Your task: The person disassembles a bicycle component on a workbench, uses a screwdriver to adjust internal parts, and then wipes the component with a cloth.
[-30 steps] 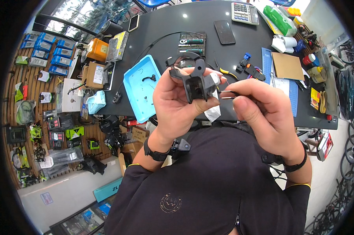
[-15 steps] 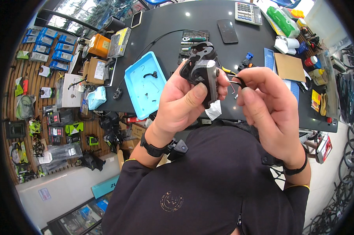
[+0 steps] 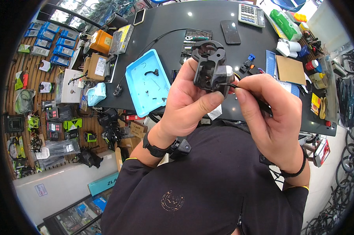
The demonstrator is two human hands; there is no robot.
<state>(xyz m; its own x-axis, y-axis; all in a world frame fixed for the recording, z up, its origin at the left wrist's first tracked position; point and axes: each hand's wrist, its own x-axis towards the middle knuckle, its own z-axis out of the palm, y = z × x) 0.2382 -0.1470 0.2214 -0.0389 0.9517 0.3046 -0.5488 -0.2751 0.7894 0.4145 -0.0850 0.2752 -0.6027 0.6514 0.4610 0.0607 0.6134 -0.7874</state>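
Observation:
In front of my chest, my left hand (image 3: 188, 100) is wrapped round a black and grey bicycle component (image 3: 210, 66) with an open, ring-like upper end. Its thumb presses the lower edge, and fingers pass behind, partly hidden. My right hand (image 3: 273, 111) pinches a thin, dark tool (image 3: 235, 85) between thumb and forefinger; its slim tip meets the component's lower side. Whether this is tweezers or a pick, I cannot tell. Left of my hands lies a light-blue tray (image 3: 134, 92) with a black lever (image 3: 151, 73) and several small parts. A white piece of paper (image 3: 215, 112) lies below the component.
On the black table (image 3: 169, 15) are a tool set (image 3: 188, 46), a dark phone (image 3: 230, 32), a calculator (image 3: 251, 15) and a black cable. Boxes (image 3: 96, 66) stand left. A blue ruler (image 3: 270, 60), brown card (image 3: 290, 69) and bottles line the right.
The component has turned in my left hand and shifted slightly right. My right hand has brought the thin tool's tip against its lower side.

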